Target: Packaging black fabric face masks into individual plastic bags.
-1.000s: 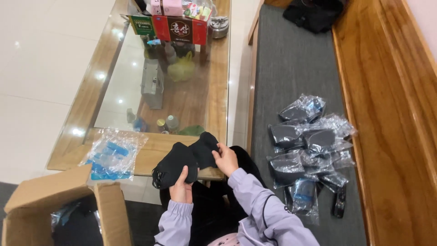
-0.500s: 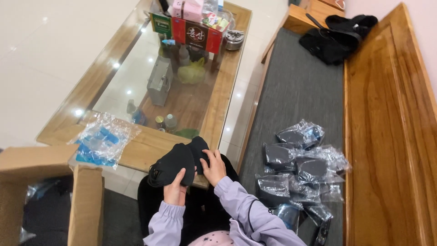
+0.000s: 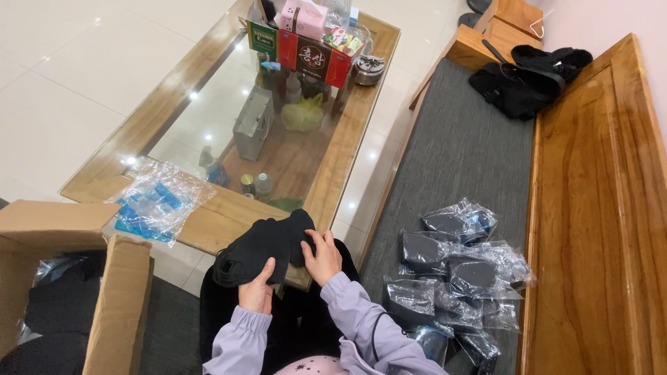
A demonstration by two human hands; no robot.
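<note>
Gripping a black cloth bundle (image 3: 260, 248), left hand (image 3: 256, 290) and right hand (image 3: 323, 257) fingers clamp its edges.

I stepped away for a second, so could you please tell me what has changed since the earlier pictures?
Very little: the view swung so the table sits more centrally. The left hand and right hand keep their grip on the black fabric piece, much as before. The bagged black items on the grey bench, the plastic bags on the table and the cardboard box stayed put.
</note>
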